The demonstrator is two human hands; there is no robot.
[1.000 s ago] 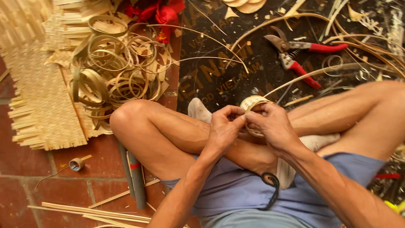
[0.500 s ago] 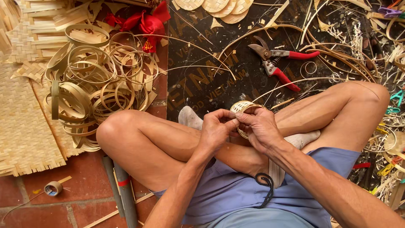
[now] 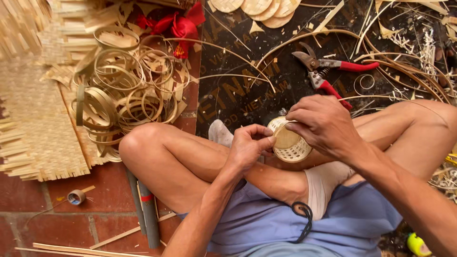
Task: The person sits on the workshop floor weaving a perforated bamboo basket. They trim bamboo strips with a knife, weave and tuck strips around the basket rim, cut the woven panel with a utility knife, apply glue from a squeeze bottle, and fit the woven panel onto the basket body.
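Your right hand (image 3: pixel 326 126) grips the small woven basket (image 3: pixel 289 142) above your crossed legs, steadying it. Your left hand (image 3: pixel 247 147) pinches its rim, keeping the weave tight. Pruning shears (image 3: pixel 328 74) lie beyond.

A small round woven bamboo basket (image 3: pixel 288 141), pale straw colour, lies tilted on its side above the crossed legs, its open mouth turned toward the camera, showing the flat inside bottom.

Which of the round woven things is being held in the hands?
The small woven basket, gripped between the left hand and right hand above the crossed legs. The flat woven discs lie untouched at the top on the dark mat.
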